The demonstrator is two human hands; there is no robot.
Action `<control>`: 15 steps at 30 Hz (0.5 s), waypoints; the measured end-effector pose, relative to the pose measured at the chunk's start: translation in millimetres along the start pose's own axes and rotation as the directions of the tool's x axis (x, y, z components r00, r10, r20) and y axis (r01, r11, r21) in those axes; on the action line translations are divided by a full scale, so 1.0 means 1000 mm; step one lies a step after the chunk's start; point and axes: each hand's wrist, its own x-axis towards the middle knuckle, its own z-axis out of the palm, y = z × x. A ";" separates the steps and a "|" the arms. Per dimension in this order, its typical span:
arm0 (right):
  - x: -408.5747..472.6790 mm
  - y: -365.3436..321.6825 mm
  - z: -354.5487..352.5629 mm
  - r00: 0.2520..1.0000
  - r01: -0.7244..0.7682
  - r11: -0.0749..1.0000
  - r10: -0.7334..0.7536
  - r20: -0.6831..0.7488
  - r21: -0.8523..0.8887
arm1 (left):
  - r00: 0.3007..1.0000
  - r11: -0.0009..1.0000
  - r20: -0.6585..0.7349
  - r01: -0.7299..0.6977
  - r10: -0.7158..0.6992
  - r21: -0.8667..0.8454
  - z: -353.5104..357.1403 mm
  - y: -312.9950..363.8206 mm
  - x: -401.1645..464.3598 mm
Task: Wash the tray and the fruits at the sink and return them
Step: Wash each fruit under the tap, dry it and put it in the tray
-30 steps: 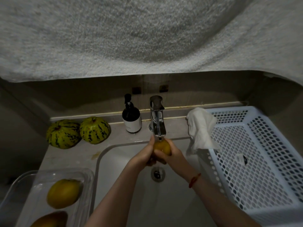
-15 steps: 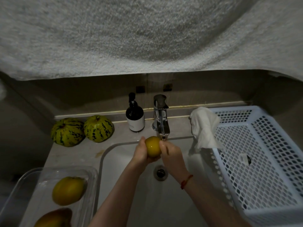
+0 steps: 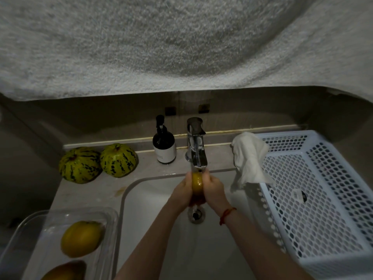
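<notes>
A yellow fruit (image 3: 197, 185) sits between my two hands just under the spout of the chrome tap (image 3: 196, 145), over the white sink (image 3: 153, 219). My left hand (image 3: 182, 191) grips its left side and my right hand (image 3: 215, 190) grips its right side. A clear plastic tray (image 3: 36, 239) stands on the counter at the lower left and holds two more yellow fruits, one (image 3: 81, 238) in its middle and another (image 3: 64, 271) at the frame's bottom edge.
Two green striped melons (image 3: 79, 164) (image 3: 119, 159) lie on the counter at the back left. A dark soap bottle (image 3: 163, 143) stands left of the tap. A white cloth (image 3: 249, 158) hangs over a white perforated basket (image 3: 323, 199) at the right. A towel (image 3: 181, 43) fills the top.
Both hands have turned the fruit between them, from lying across to standing lengthwise under the spout. The view has shifted a little.
</notes>
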 end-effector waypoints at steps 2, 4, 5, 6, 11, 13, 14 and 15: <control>0.001 -0.003 0.002 0.997 -0.078 0.997 0.078 0.019 0.016 | 0.982 0.976 -0.060 -0.173 0.182 0.130 -0.001 -0.003 0.004; 0.000 -0.004 0.001 0.991 -0.127 0.991 0.125 0.042 0.038 | 0.963 0.956 -0.032 -0.260 0.267 0.139 -0.003 -0.003 0.010; -0.002 -0.004 0.001 0.993 -0.106 0.994 0.104 0.047 0.033 | 0.957 0.953 -0.023 -0.287 0.290 0.098 -0.002 -0.002 0.011; -0.004 -0.002 0.001 0.998 -0.043 0.999 0.043 0.042 0.000 | 0.953 0.953 -0.050 -0.297 0.300 0.064 0.000 0.001 0.009; -0.009 0.016 -0.014 0.803 0.596 0.622 -0.444 0.399 -0.508 | 0.967 0.830 -0.036 0.195 -0.251 -0.522 -0.002 0.013 0.011; -0.010 0.020 -0.021 0.706 0.704 0.427 -0.508 0.494 -0.568 | 0.932 0.785 0.133 0.356 -0.337 -0.506 -0.012 0.018 0.005; -0.009 0.021 -0.022 0.694 0.715 0.430 -0.533 0.484 -0.551 | 0.925 0.806 0.153 0.377 -0.346 -0.456 -0.014 0.019 0.000; -0.009 0.020 -0.022 0.700 0.713 0.497 -0.551 0.455 -0.495 | 0.922 0.830 0.163 0.387 -0.351 -0.400 -0.015 0.018 -0.003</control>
